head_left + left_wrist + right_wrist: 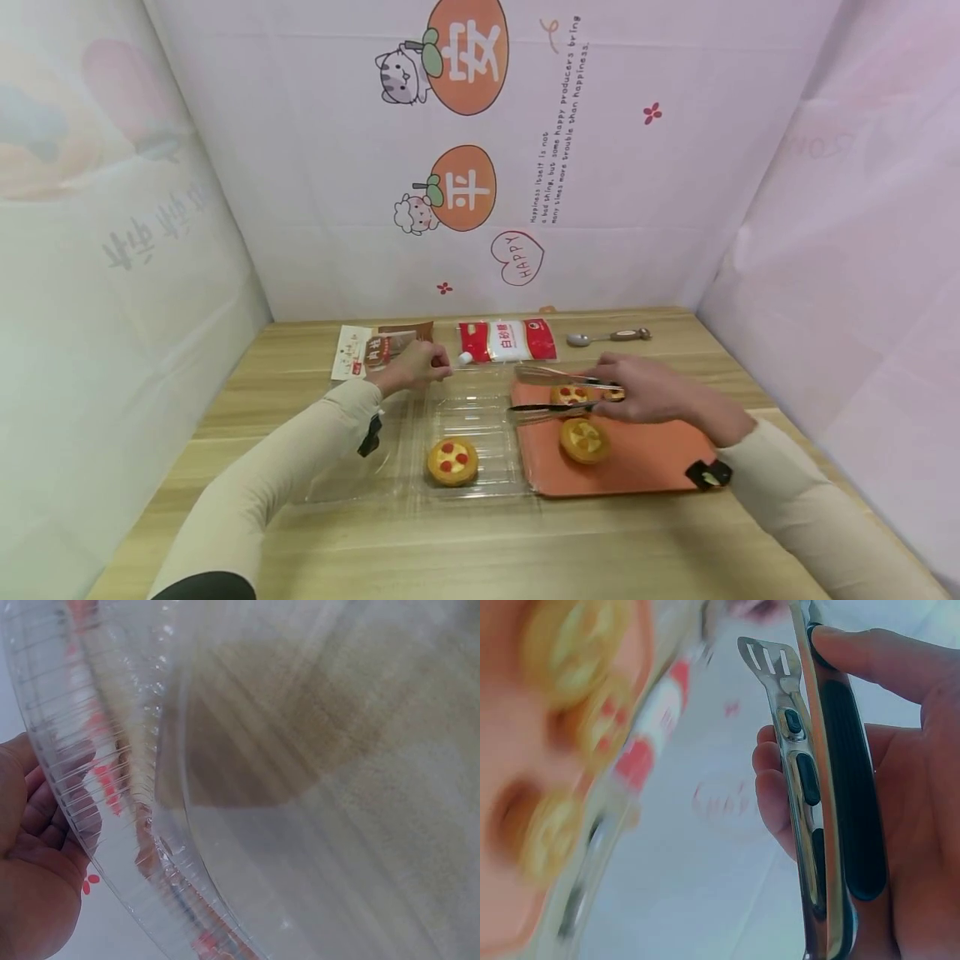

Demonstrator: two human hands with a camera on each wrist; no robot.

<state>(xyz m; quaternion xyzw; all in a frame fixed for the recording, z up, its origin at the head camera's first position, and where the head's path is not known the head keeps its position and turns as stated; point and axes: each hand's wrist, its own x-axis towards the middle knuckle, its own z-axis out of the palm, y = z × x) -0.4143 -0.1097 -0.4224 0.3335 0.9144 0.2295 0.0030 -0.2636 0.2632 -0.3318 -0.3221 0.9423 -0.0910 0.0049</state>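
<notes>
My right hand (pixel 648 390) grips metal tongs (pixel 859 795) with black inserts, thumb on one arm and fingers on the other. In the head view the tongs' spread ends reach left over an orange tray (pixel 645 458), around a red-dotted tart (pixel 572 395). A plain-topped tart (pixel 585 440) lies nearer, and a third is partly hidden by the hand. My left hand (pixel 412 365) is at the back of a hinged clear plastic box (pixel 480 417), fingers loosely bent near its rim (pixel 71 784); no firm hold shows. Another red-dotted tart (pixel 453 462) sits in the box's right half.
At the back of the wooden table (pixel 450 550) lie a brown-and-white packet (pixel 352 354), a red-and-white pouch (pixel 508 341) with a spout, and a spoon (pixel 609 336). The box's clear lid half (pixel 352 475) spreads left. Printed white cloth (pixel 330 167) encloses the back and sides.
</notes>
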